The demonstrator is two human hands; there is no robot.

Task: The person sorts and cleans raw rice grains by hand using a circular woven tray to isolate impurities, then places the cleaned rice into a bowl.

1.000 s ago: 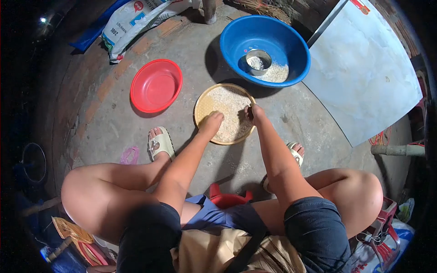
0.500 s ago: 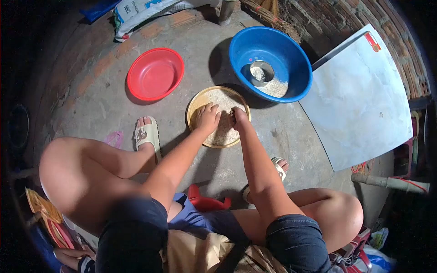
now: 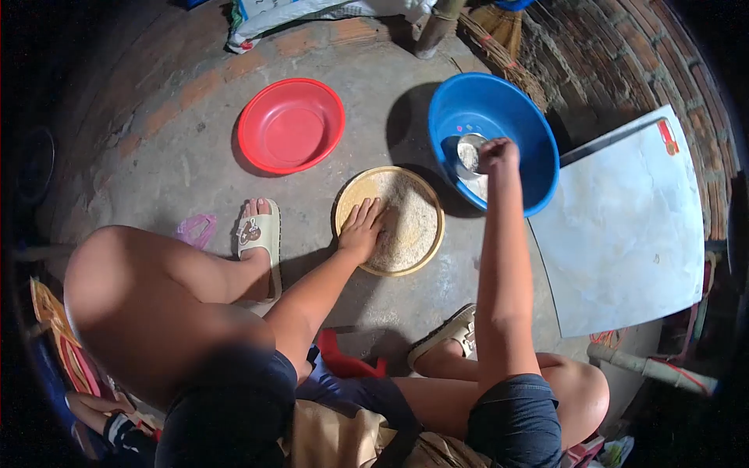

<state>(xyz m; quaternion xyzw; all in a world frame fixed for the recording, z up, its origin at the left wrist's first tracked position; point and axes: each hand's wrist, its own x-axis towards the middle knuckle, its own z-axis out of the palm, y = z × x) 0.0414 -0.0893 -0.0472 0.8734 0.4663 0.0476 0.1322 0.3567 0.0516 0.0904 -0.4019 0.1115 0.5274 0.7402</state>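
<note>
Grain [image 3: 409, 230] covers most of a round tray [image 3: 439, 242] on the floor [image 3: 390, 308], near the middle of the frame. Closest, at the bottom, are the person's bare knees and dark shorts [image 3: 515, 413], with a red stool [image 3: 351, 363] between the legs. At the lower left edge shows part of another person [image 3: 97, 409], beside dark cloth with white stripes. Farther up, pale sandals [image 3: 269, 238] are on the feet, one each side of the tray, and a pink bag [image 3: 197, 230] lies left of them. At the lower right is a pole [image 3: 651, 366] with red cord. The left hand [image 3: 363, 232] is open, palm down, fingers spread, touching the left part of the tray beside the thicker grain. Beyond the tray to the upper right, the right hand [image 3: 499, 154] is closed on the rim of a metal cup [image 3: 469, 156] inside a blue tub [image 3: 530, 168]; the cup holds grain, and more lies under it. A pale board [image 3: 624, 234] stands at the right. A red basin [image 3: 292, 129] sits upper left of the tray. Farthest, along the top, are a sack [image 3: 328, 11], a post [image 3: 437, 30], a broom [image 3: 499, 31] and a brick wall [image 3: 647, 62].
</note>
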